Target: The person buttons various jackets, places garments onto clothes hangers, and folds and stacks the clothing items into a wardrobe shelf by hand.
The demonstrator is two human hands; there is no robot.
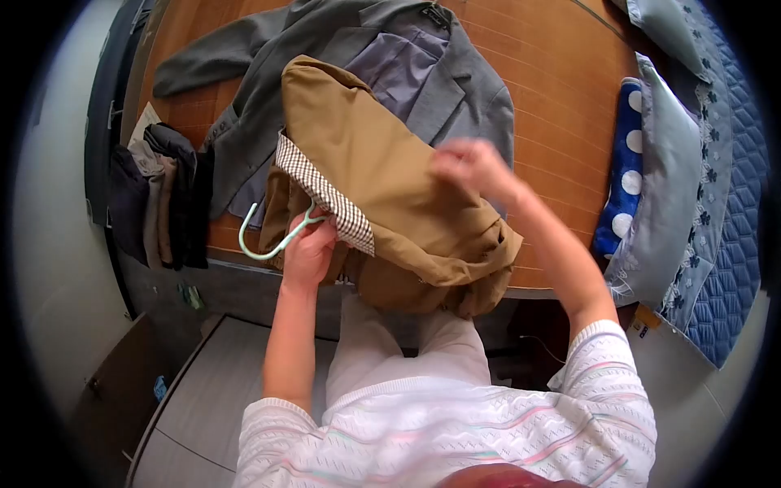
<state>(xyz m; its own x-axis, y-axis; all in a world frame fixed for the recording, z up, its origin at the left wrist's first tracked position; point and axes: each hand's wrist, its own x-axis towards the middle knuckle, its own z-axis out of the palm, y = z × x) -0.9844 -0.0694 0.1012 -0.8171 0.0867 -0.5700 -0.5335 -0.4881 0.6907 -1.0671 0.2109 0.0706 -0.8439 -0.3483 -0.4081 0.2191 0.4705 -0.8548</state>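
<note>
A tan jacket (358,154) with a brown-and-white checked band (325,195) lies across a grey blazer (480,89) and hangs toward my lap. My left hand (311,248) is closed around the neck of a pale mint clothes hanger (264,254), beside the checked band. The hanger's hook points left; its arms are hidden inside the jacket. Over the jacket's right side is my right hand (473,169), fingers bent and smeared by motion. Whether it grips the cloth cannot be made out. Beneath, the blazer is spread open, showing its lilac-grey lining (399,69).
Folded dark and beige clothes (159,195) stand at the left edge of the brown wooden surface (561,106). To the right are a blue polka-dot roll (622,171), a grey-blue pillow (667,179) and a blue quilted cover (736,195). The surface's front edge is just before my legs.
</note>
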